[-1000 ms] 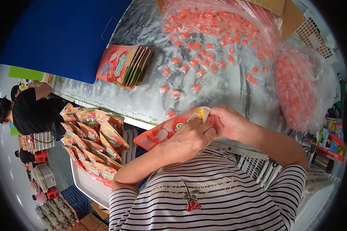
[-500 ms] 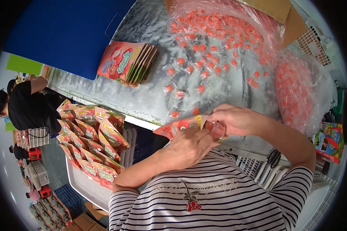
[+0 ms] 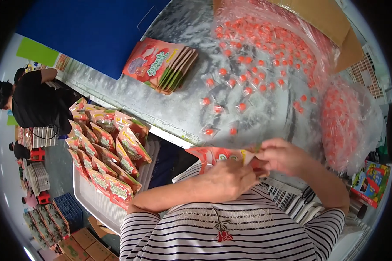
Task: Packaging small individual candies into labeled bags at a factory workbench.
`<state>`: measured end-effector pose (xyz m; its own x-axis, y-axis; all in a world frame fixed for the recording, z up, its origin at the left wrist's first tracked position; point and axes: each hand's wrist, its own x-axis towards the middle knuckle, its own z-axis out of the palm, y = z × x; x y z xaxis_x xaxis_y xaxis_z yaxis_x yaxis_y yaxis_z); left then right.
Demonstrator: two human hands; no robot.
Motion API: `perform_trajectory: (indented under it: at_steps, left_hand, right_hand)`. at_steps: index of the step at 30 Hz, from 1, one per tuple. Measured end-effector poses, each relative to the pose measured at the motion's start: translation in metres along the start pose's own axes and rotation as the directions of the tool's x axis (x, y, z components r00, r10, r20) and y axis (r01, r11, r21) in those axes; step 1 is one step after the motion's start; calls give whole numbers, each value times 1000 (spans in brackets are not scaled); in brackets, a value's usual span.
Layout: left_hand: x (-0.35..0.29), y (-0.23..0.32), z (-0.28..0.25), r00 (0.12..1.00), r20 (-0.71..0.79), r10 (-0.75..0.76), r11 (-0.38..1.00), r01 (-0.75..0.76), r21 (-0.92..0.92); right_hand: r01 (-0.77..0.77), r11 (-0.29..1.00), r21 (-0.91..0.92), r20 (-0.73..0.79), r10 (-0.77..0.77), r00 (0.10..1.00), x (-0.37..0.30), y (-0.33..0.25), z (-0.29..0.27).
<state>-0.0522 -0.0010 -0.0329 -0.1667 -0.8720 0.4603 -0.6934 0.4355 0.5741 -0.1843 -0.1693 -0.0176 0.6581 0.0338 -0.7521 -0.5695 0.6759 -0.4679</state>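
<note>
Nearest the camera, a striped shirt [image 3: 231,235] fills the lower edge. Just above it the left hand [image 3: 224,180] curls its fingers around a red printed pouch [image 3: 217,155], held flat close to the chest; the hand covers the pouch's lower edge. The right hand [image 3: 283,155] meets the pouch's right end with fingers pressed together, but what the fingertips pinch there is hidden between the two hands. To the left, a white tray [image 3: 91,198] holds rows of filled pouches [image 3: 104,148], standing and overlapping. Beyond the hands, small wrapped red candies [image 3: 248,82] lie scattered on clear plastic over the grey table [image 3: 178,108]. A stack of flat pouches [image 3: 161,65] lies farther back, beside a blue board [image 3: 87,30]. A bulging bag of candies [image 3: 348,126] sits right, partly blurred. Far left, another person in black [image 3: 30,98] bends over, partly cut off.
</note>
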Motion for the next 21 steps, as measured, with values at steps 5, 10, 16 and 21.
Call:
perform_trajectory:
  at_steps: [5, 10, 16, 21]
  left_hand:
    - [-5, 3, 1, 997, 68, 21, 994, -13, -112]
    - [-11, 2, -23, 993, 113, -27, 999, 23, 34]
    - [-38, 6, -54, 966, -9, -258, 956, 257, 143]
    - [-56, 8, -60, 887, -144, -438, 891, 449, 58]
  right_hand:
    - [236, 826, -512, 133, -195, 972, -15, 17, 13]
    - [426, 766, -481, 197, -380, 904, 2, -2, 5]
    - [469, 0, -883, 150, -947, 283, 91, 8, -26]
    - [376, -6, -926, 183, -881, 437, 125, 9, -18]
